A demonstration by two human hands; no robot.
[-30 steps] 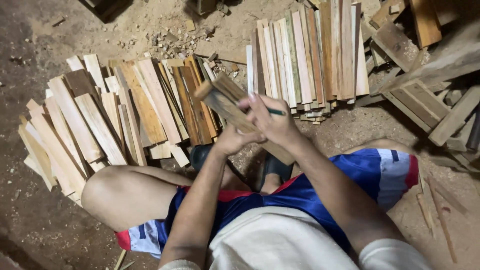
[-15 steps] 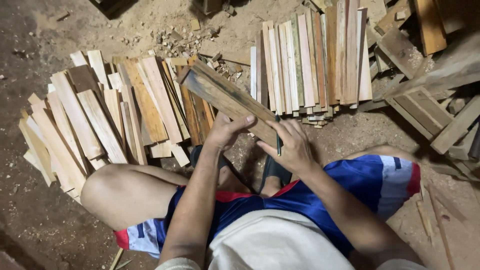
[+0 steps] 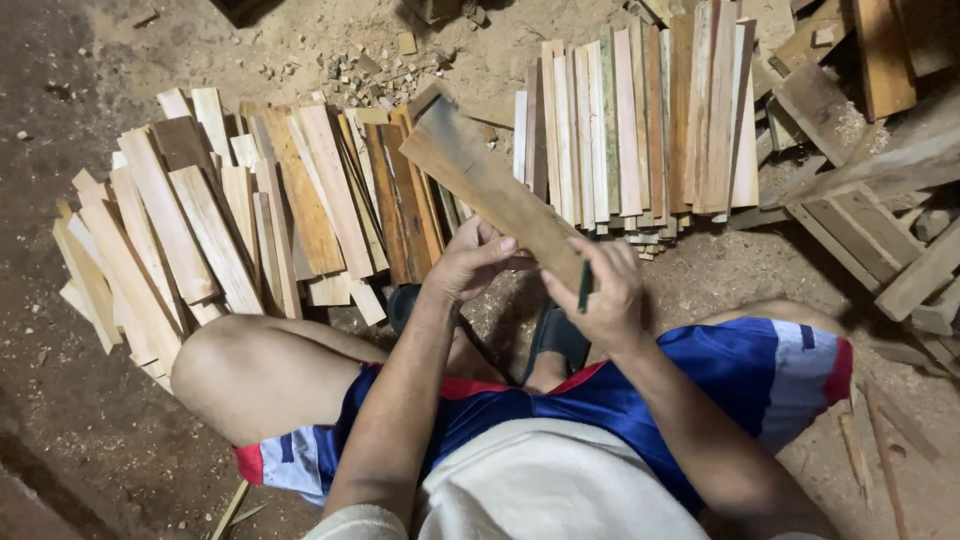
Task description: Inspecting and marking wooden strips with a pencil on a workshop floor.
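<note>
A: Hands first. Left hand (image 3: 470, 262)?

B: Fingers closed on the near end of a long flat brown wooden plank (image 3: 490, 185), thumb on top. The plank is held above the floor and angles up and away to the left, over the slat pile.

A: Right hand (image 3: 598, 295)?

B: Curled under the same end of the plank, and it pinches a thin dark green pencil (image 3: 585, 283) pointing down. Both grip firmly.

A: Containers?

B: None in view. All the wood lies loose on the dirt floor (image 3: 100, 440).

A: Around the hands?

B: On the left, a fanned pile of short flat wooden slats (image 3: 230, 230), pale to orange-brown, rough-sawn and overlapping. Beyond the plank's far side, a neater row of longer pale wooden slats (image 3: 640, 120) laid side by side. On the right, grey weathered timber offcuts (image 3: 860, 190) in a jumble. Small wood chips (image 3: 370, 70) and sawdust are at the top. Below the hands: blue shorts with red and white trim (image 3: 700, 390), bare knees, a dark sandal (image 3: 560, 335).

A: Change from the earlier frames?

B: A second ago the plank was held short and high with the right hand on top. Now it is lowered and stretched out to the left, with both hands at its near end. The piles have not changed.
</note>
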